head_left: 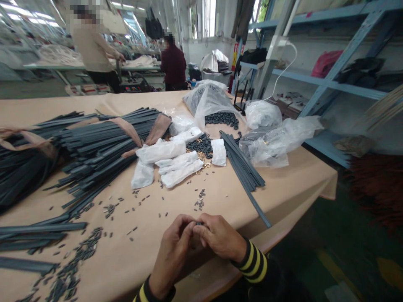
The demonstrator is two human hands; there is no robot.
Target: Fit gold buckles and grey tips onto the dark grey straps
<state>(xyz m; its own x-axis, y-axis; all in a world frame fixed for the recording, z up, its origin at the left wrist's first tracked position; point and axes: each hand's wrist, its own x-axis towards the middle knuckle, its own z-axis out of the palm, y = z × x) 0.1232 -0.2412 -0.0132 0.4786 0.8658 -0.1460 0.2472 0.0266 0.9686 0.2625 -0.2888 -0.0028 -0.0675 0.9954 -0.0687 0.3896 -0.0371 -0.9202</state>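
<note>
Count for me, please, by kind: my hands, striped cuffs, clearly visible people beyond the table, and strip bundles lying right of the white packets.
Hands, left and right: 2
Striped cuffs: 2
People, light top and dark red top: 2
Strip bundle: 1
Total: 7

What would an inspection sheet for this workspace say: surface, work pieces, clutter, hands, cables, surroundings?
Surface: table with tan covering.
Work pieces: small dark piece at the fingertips, partly hidden; loose dark pieces scattered on the table.
Clutter: tied bundle of dark strips, white-wrapped packets, clear plastic bag.
Hands: left hand and right hand meet, pinching the small dark piece.
Cables: white cable loops down beside the post.
Surroundings: blue shelving at right; two people beyond the table.
</note>
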